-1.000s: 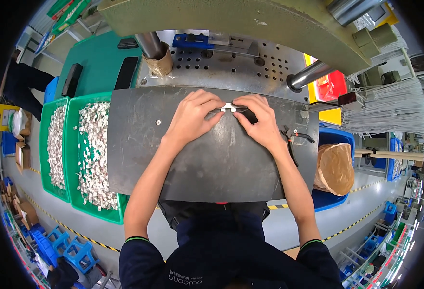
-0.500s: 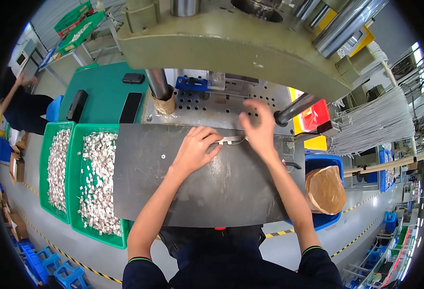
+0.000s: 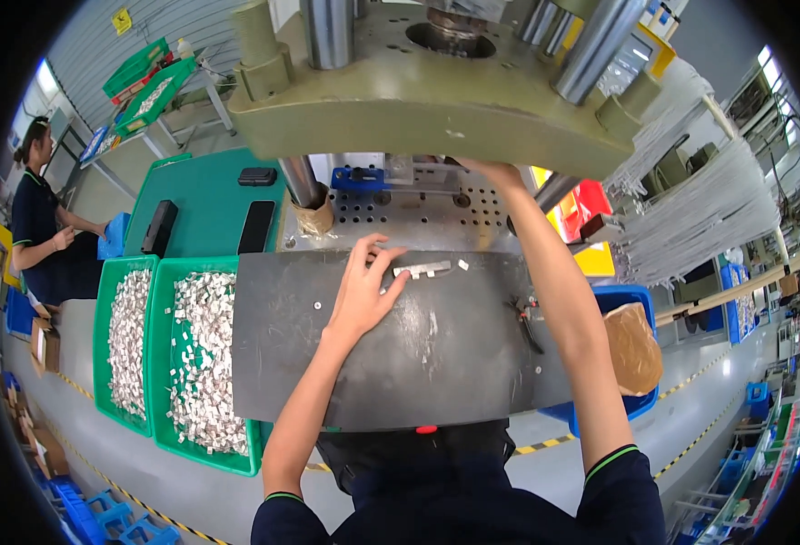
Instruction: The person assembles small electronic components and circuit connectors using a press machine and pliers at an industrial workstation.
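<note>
My left hand [image 3: 361,289] rests over the dark metal plate [image 3: 327,391], thumb and index finger apart. Its thumb tip is at the left end of a short pale strip [image 3: 425,270] with small white tabs along its lower edge. Just right of the strip lies a small white piece [image 3: 463,264]. My right hand [image 3: 500,174] reaches forward under the beam of the olive-green press [image 3: 436,127]. That beam hides its fingers, so what they hold cannot be seen. Behind the plate lies the perforated metal bed [image 3: 400,216] of the press.
Two green trays [image 3: 154,363] of small white pieces stand at left. Behind them a green table [image 3: 200,195] bears a black phone [image 3: 256,227]. Pliers [image 3: 529,327] lie under my right forearm. A blue bin [image 3: 647,313] with brown paper stands right. A co-worker [image 3: 41,218] sits far left.
My right hand has left the strip's right end and moved forward under the press beam. My left hand's fingers have spread at the strip's left end. The head view has shifted slightly.
</note>
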